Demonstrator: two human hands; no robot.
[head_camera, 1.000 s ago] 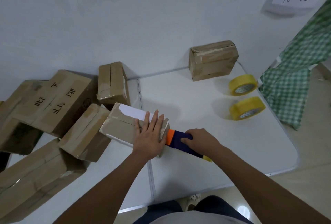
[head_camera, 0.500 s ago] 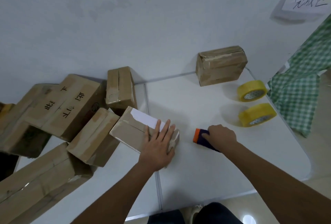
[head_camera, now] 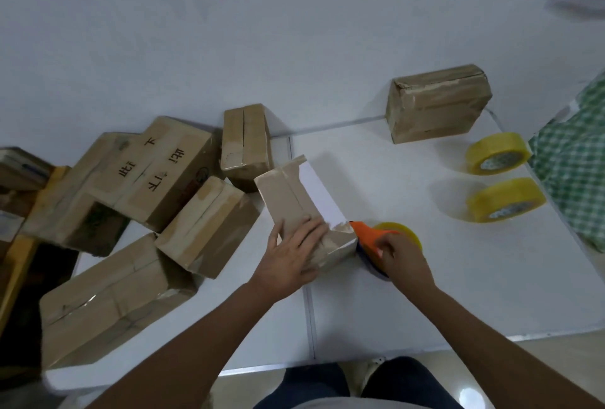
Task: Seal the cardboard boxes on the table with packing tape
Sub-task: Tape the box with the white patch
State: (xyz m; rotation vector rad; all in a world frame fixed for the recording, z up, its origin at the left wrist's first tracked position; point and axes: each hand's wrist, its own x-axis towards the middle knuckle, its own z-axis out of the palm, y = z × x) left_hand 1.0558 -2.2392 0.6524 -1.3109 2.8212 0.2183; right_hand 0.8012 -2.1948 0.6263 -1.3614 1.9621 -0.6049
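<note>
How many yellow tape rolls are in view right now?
3: two spare rolls at the table's right edge, and one on the dispenser in the right hand. Others may be hidden.
</note>
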